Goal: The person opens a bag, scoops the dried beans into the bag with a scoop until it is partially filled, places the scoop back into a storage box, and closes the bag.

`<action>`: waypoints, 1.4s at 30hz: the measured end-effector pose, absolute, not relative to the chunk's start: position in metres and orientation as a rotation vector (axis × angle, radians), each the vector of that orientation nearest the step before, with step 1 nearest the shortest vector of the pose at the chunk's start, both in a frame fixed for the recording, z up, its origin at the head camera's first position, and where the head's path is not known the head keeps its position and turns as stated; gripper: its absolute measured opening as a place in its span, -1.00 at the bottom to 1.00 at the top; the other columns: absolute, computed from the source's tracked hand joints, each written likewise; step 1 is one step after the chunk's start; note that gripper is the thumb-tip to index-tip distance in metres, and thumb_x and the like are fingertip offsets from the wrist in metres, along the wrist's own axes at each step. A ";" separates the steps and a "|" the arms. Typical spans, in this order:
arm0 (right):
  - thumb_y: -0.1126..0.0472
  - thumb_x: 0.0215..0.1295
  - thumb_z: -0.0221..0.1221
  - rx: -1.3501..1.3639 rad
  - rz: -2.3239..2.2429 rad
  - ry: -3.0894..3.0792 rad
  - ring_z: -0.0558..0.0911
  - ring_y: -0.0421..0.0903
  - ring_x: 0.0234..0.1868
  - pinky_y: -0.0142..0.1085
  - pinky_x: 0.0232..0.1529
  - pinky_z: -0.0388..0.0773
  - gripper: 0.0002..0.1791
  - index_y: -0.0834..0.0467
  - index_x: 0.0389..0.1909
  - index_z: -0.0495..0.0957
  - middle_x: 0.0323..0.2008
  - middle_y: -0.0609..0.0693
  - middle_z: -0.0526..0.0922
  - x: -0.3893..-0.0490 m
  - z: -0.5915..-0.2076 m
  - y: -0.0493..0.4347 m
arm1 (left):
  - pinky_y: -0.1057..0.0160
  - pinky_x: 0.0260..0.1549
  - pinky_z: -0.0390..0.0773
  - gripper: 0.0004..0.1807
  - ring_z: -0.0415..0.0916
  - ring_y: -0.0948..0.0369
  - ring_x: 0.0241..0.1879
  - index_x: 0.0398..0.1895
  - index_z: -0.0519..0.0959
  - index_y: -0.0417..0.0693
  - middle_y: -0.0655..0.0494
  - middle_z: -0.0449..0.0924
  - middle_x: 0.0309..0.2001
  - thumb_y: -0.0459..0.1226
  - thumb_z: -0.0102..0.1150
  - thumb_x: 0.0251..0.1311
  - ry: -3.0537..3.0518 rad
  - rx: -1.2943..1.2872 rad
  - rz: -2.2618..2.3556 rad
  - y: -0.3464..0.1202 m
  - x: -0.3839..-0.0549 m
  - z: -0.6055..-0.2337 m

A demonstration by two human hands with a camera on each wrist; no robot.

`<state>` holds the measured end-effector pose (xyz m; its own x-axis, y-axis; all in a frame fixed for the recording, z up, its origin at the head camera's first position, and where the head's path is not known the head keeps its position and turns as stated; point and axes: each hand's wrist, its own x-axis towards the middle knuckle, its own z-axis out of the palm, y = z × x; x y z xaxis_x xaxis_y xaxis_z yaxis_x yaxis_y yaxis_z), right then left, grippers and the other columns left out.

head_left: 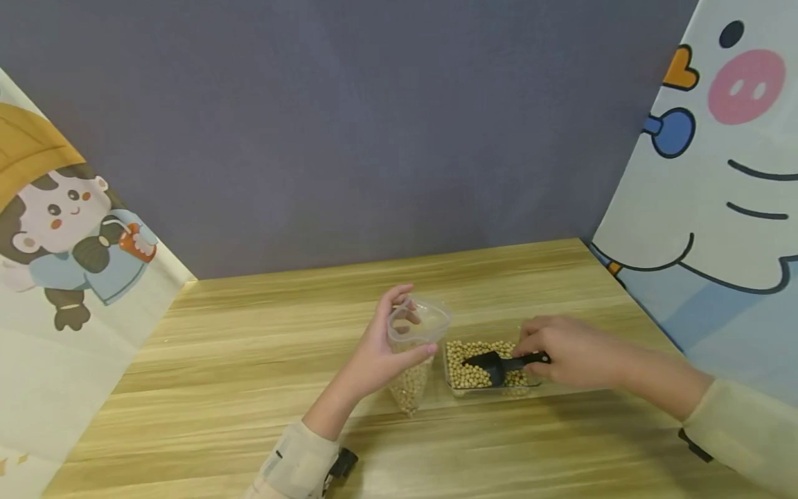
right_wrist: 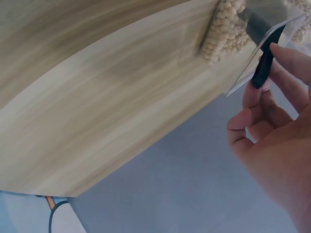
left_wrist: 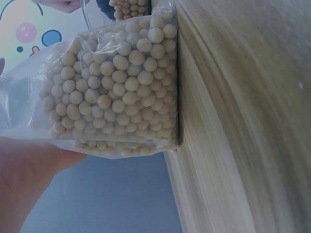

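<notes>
A clear plastic bag (head_left: 409, 384), partly filled with round pale-yellow beans (left_wrist: 119, 87), stands upright on the table with its mouth spread wide. My left hand (head_left: 380, 353) holds the bag near its rim, thumb on the near side and fingers on the far side. Just right of the bag sits a clear rectangular container (head_left: 460, 392) of the same beans. A black scoop (head_left: 495, 367) lies with its blade among those beans. Its handle (right_wrist: 264, 68) is pinched between the thumb and fingers of my right hand (head_left: 570, 350), over the container's right side.
The wood-grain table (head_left: 249, 374) ends at a grey panel (head_left: 374, 138) behind. Cartoon-printed panels flank it, a figure with a drink (head_left: 81, 235) at left and a pink-snouted one (head_left: 723, 152) at right.
</notes>
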<state>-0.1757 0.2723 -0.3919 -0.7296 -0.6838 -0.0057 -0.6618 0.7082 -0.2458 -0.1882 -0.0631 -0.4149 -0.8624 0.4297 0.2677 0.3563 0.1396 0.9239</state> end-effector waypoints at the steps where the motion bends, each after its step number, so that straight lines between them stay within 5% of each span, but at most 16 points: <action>1: 0.16 0.29 0.46 -1.119 -0.336 2.812 0.59 -0.35 -0.24 -0.32 -0.31 0.60 -0.74 -0.02 -0.01 0.81 -0.18 -0.25 0.66 -0.175 -0.392 0.271 | -0.32 0.42 0.44 0.03 0.40 -0.22 0.37 0.63 0.11 0.14 -0.21 0.29 0.38 -0.33 0.52 0.18 2.323 0.805 1.858 -0.063 -0.188 -0.415; 11: 0.20 0.28 0.47 -1.256 -0.182 2.818 0.55 -0.33 -0.27 -0.29 -0.30 0.61 -0.77 0.03 -0.05 0.80 -0.24 -0.24 0.61 -0.173 -0.397 0.266 | -0.32 0.42 0.46 0.02 0.42 -0.18 0.36 0.63 0.10 0.13 -0.23 0.28 0.39 -0.33 0.51 0.19 2.317 0.815 1.864 -0.062 -0.188 -0.415; 21: 0.13 0.31 0.45 -1.212 -0.295 2.903 0.72 -0.14 -0.05 0.08 -0.01 0.66 -0.73 -0.04 0.02 0.80 -0.05 -0.25 0.71 -0.168 -0.402 0.280 | -0.31 0.39 0.48 0.03 0.42 -0.24 0.35 0.64 0.11 0.12 -0.26 0.30 0.37 -0.34 0.51 0.18 2.320 0.824 1.875 -0.062 -0.189 -0.415; 28: 0.17 0.39 0.38 -1.029 -0.591 2.889 0.66 -0.23 -0.09 -0.30 -0.23 0.62 -0.69 0.02 0.13 0.77 0.03 -0.14 0.73 -0.169 -0.409 0.294 | -0.27 0.40 0.49 0.04 0.44 -0.17 0.34 0.63 0.11 0.13 -0.18 0.32 0.37 -0.34 0.52 0.16 2.322 0.815 1.873 -0.063 -0.190 -0.416; 33: 0.20 0.41 0.36 -0.986 -0.807 2.886 0.67 -0.23 0.00 -0.31 -0.16 0.68 -0.72 0.00 0.10 0.77 0.03 -0.16 0.72 -0.171 -0.417 0.307 | -0.23 0.40 0.51 0.03 0.46 -0.03 0.33 0.63 0.11 0.14 -0.18 0.32 0.38 -0.32 0.52 0.17 2.333 0.817 1.860 -0.063 -0.190 -0.416; 42: 0.38 0.30 0.41 -1.177 -0.858 2.986 0.62 -0.38 -0.09 -0.39 -0.30 0.57 -0.65 -0.05 0.03 0.78 -0.05 -0.29 0.69 -0.184 -0.385 0.314 | -0.21 0.40 0.51 0.04 0.43 -0.19 0.36 0.64 0.11 0.14 -0.19 0.31 0.39 -0.31 0.52 0.17 2.339 0.816 1.854 -0.063 -0.189 -0.415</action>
